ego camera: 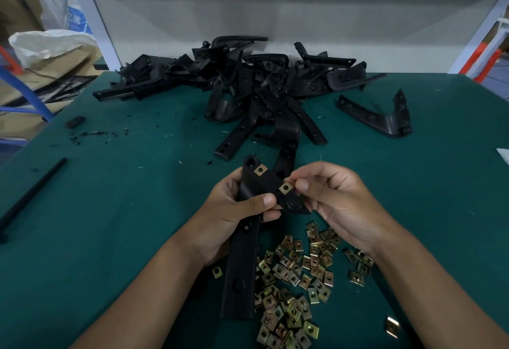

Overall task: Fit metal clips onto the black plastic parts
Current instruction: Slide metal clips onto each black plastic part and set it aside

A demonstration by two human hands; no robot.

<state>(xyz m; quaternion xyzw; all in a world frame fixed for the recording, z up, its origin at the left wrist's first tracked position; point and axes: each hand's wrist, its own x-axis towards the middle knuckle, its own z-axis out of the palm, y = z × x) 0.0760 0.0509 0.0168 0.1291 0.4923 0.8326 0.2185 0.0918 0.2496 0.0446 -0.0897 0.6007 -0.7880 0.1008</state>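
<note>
My left hand grips a long black plastic part near its bent upper end, holding it above the green table. One brass-coloured metal clip sits on the part's top tab. My right hand pinches a second metal clip at the edge of the part's lower tab, thumb and fingertips on it. A loose heap of several metal clips lies on the table under and between my forearms.
A big pile of black plastic parts lies at the back centre of the green table, with one L-shaped part apart at the right. A black rod lies at the left edge. A lone clip sits at lower right.
</note>
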